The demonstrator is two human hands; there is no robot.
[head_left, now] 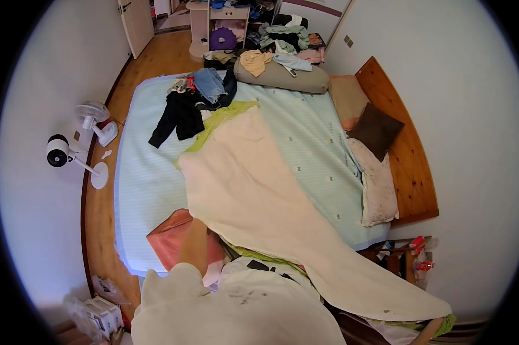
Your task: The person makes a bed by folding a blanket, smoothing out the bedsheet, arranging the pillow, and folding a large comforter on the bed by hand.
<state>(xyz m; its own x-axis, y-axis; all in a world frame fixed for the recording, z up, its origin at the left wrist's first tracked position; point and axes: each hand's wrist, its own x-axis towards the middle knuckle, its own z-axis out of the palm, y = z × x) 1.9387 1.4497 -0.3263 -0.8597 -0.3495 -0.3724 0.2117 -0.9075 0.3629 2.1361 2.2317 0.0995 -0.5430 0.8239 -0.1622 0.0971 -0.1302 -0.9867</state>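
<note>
A cream blanket (259, 178) with a lime-green underside lies across the bed, its near edge drawn out towards the lower right. My left hand (198, 226) is at the blanket's near-left edge, mostly tucked under the fabric, its fingers hidden; the edge looks gathered there. Far out to the right, my right hand (442, 323) grips the blanket's corner, where the green side shows, and holds it off the bed; fabric covers most of the fingers. Under my left forearm lies a pinkish-red folded cloth or pillow (170, 238).
Dark clothes and denim (182, 115) lie on the bed's far-left part. A rolled bundle (282, 77) spans its far end. Pillows (377, 187) rest by the wooden headboard (406, 155). Two fans (92, 121) stand left; a cluttered nightstand (406, 259) is at right.
</note>
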